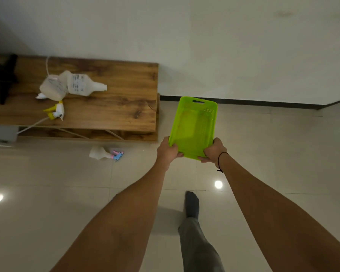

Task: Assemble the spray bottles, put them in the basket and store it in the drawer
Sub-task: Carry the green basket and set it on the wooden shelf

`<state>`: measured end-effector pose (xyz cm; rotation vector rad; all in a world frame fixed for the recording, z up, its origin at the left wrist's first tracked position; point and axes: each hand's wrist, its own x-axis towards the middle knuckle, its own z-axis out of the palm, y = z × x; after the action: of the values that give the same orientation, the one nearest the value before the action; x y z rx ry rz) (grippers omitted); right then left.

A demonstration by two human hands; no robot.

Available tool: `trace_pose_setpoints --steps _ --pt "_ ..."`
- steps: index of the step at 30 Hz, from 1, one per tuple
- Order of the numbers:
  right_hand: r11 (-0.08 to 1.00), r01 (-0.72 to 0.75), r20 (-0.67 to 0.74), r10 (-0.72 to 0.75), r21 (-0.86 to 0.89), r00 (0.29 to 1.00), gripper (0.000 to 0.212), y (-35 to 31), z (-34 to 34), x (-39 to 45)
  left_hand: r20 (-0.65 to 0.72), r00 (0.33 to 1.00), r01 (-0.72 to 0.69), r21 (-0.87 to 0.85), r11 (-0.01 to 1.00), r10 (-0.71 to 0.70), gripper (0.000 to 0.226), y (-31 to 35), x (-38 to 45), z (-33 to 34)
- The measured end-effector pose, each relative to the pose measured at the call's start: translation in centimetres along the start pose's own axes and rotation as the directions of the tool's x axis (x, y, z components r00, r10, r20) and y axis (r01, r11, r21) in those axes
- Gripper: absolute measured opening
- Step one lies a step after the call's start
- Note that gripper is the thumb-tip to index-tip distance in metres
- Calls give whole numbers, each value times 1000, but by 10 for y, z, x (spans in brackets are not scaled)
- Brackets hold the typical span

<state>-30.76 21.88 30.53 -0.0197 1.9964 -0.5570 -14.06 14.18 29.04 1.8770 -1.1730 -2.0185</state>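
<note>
Both hands, left hand and right hand, grip the near rim of an empty green basket held above the floor, right of the worktop; it looks light, rigid plastic; rim or handle slot suits gripping.

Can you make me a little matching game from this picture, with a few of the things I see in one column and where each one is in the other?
Things:
1. Bright green plastic basket
2. Pale bottle with pink and blue spray head
3. Yellow and white spray head
4. Two pale capless plastic bottles

Places:
A. Lying on the tiled floor
B. Lying side by side at the back of the wooden tabletop
C. Held in both hands
D. Near the tabletop's front edge

Pairs: 1-C, 2-A, 3-D, 4-B
</note>
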Motion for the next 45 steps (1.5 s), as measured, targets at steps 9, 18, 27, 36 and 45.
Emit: trace_pose_setpoints --steps 9,18,27,36,45 --pt "983 144 89 -154 115 984 37 -88 47 -28 -104 990 -103 -95 990 93 47 72 -8 -67" --pt "976 156 137 -177 149 975 32 -144 139 -8 -194 978 -108 -138 985 80 56 92 40 -156" --pt "970 226 83 -233 84 969 23 -171 180 14 -192 981 -59 -179 982 23 58 96 82 -186" --pt "957 269 49 -265 -105 963 26 -170 189 28 -209 977 -32 -19 999 27 48 96 89 -191" --pt "667 457 -218 -675 -588 705 41 -199 201 -7 -456 878 -28 254 967 145 62 119 83 -224"
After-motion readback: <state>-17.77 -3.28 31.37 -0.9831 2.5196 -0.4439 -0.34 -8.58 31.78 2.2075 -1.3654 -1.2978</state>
